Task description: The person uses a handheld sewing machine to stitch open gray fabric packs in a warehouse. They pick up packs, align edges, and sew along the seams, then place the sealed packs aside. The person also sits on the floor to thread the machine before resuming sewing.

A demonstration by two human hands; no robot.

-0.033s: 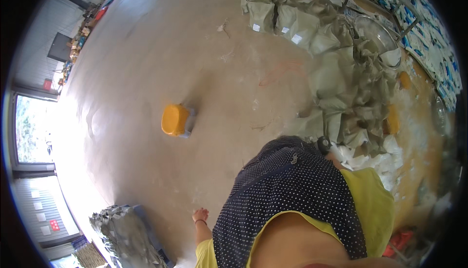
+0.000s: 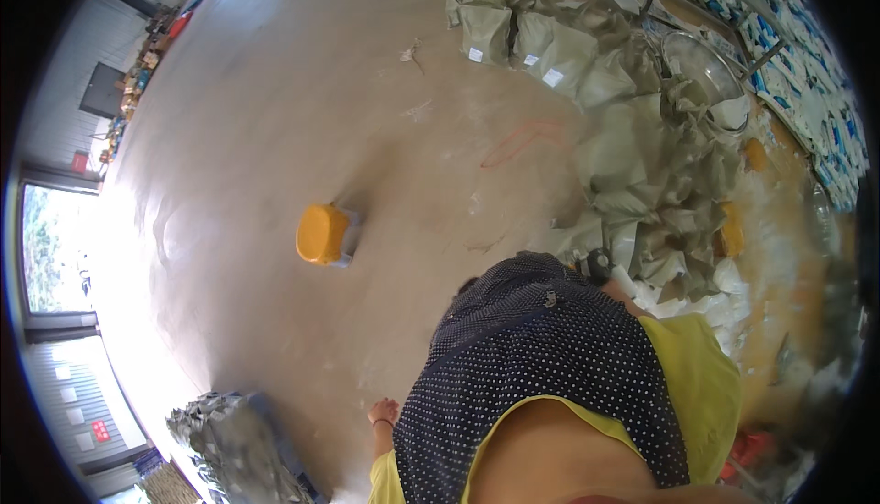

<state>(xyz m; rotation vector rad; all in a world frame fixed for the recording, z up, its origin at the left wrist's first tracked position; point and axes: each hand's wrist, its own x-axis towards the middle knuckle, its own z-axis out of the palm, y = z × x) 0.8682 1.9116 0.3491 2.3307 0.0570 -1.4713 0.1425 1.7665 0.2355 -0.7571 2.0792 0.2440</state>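
Note:
My left hand (image 2: 384, 410) hangs at my left side over the bare concrete floor. Its fingers look loosely bent and apart, with nothing visible in them, and a dark band circles the wrist. From the yellow sleeve my right forearm (image 2: 626, 299) reaches forward past my dotted apron (image 2: 541, 367). At its end sits a dark round thing (image 2: 598, 266) whose kind I cannot make out. The fingers of my right hand are hidden there. Closest to it are olive-grey sacks (image 2: 628, 151), crowded together, and white crumpled bags (image 2: 697, 307).
A yellow-topped stool (image 2: 321, 234) stands on the floor ahead to the left. Folded grey sacks (image 2: 229, 440) are stacked at the lower left. A metal basin (image 2: 701, 69) and a metal frame (image 2: 768, 57) flank the sacks, with blue-white packages (image 2: 820, 110) at far right.
The view has shifted slightly, so the stool and sacks sit a little farther left. A dark shape now peeks out beside the apron's left edge. My left hand stays at my side.

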